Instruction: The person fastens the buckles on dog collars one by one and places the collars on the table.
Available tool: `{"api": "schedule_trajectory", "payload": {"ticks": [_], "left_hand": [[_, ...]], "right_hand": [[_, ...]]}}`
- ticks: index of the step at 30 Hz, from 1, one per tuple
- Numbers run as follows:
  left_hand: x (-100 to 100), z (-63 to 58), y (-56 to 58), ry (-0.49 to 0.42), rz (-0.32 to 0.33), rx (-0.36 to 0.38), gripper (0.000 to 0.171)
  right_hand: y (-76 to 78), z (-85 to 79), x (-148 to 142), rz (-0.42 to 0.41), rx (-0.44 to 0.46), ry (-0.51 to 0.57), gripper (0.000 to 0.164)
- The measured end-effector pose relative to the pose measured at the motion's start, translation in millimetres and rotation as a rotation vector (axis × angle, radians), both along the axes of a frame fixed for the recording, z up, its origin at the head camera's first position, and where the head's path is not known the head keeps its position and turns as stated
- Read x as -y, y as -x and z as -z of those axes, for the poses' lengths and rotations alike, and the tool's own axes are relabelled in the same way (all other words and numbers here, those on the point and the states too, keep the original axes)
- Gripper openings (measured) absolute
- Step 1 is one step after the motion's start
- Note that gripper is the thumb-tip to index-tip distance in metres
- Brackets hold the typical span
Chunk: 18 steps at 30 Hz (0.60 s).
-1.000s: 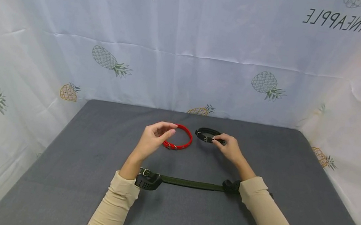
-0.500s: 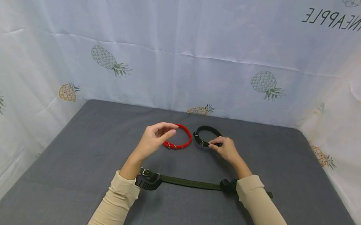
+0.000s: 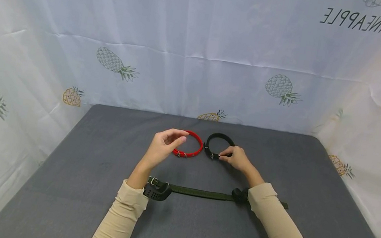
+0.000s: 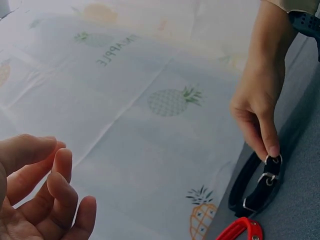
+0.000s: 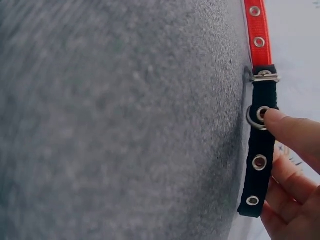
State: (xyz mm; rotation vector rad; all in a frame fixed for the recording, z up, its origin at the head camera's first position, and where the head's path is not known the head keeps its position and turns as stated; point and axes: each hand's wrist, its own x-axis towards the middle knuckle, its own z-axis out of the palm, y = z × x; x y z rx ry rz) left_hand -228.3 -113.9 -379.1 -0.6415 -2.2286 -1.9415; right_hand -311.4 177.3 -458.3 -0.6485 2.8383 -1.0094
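My right hand [image 3: 239, 159] pinches the black collar [image 3: 221, 134] near its front right side, beside the metal buckle. In the right wrist view the thumb lies by an eyelet and a D-ring of the black collar [image 5: 260, 145], with the other fingers behind the band. The collar forms a loop at the table's far side. Just left of it lies a red collar [image 3: 202, 145] with eyelets, also buckled into a loop. My left hand [image 3: 161, 147] is raised in front of the red collar's left side, partly hiding it. The left wrist view shows this hand [image 4: 40, 195] loosely curled, holding nothing.
An olive-green strap [image 3: 202, 194] with a metal buckle stretches across the grey tabletop [image 3: 182, 231] below both wrists. Black devices [image 3: 157, 192] are worn at the wrists. A white pineapple-print curtain [image 3: 195, 87] encloses the back and sides.
My right hand has drawn slightly left and nearer with the black collar, whose loop has gone from standing tilted to lying flatter. The left hand and red collar have stayed put.
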Motion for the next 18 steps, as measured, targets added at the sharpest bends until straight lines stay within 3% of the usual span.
{"api": "schedule_trajectory", "payload": {"ticks": [5,7,18], "left_hand": [[1,-0.9,-0.8,-0.002,-0.008,-0.001,0.024],[1,-1.6,-1.2,-0.005,-0.010,-0.006,0.024],[4,-2.4,-1.3,0.002,-0.038,-0.010,0.023]], "right_hand": [[1.3,0.3,4,0.006,0.005,-0.040,0.019],[-6.5,-10.2,10,0.045,0.042,-0.065,0.018],[-16.4,-14.8,8,0.095,0.024,0.009,0.018]]}}
